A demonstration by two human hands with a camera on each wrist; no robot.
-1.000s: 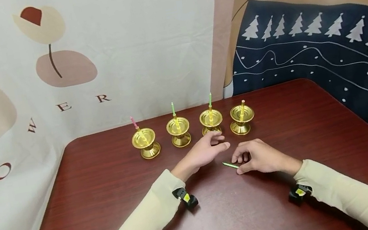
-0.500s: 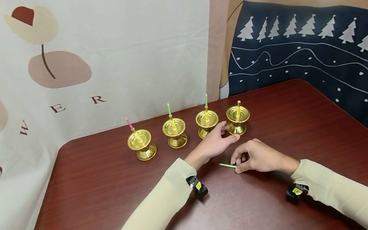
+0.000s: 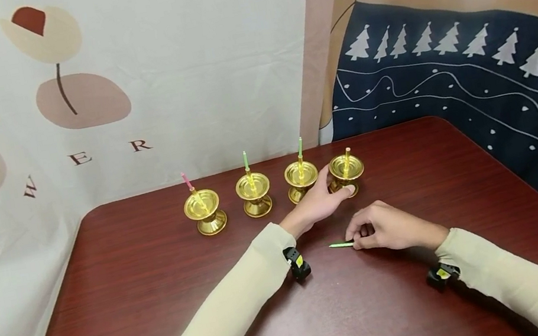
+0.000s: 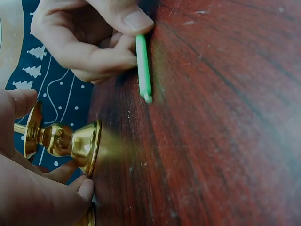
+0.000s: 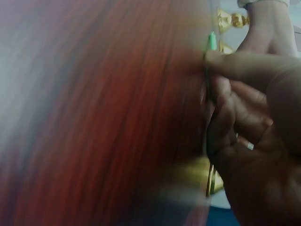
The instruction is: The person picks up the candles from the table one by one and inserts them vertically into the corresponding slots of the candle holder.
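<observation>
My left hand [image 3: 322,199] reaches to the rightmost gold candle holder [image 3: 346,167], thumb in front and fingers along its left side. In the left wrist view that holder [image 4: 61,140] stands between thumb and fingers; whether they touch it is unclear. A slim green candle [image 3: 341,245] is pinched between the thumb and fingers of my right hand [image 3: 390,226], low over the table. Its tip [image 4: 147,96] shows in the left wrist view. No candle rises from the rightmost holder, only its gold stem [image 3: 348,155].
Three more gold holders stand in the row to the left: one with a pink candle [image 3: 187,180], two with green candles [image 3: 245,160]. The dark red table [image 3: 151,297] ends at printed cloths [image 3: 210,82] behind.
My left hand has moved right, from before the third holder to the rightmost one. The right hand still pinches the green candle, which has turned slightly. The head view has shifted a little.
</observation>
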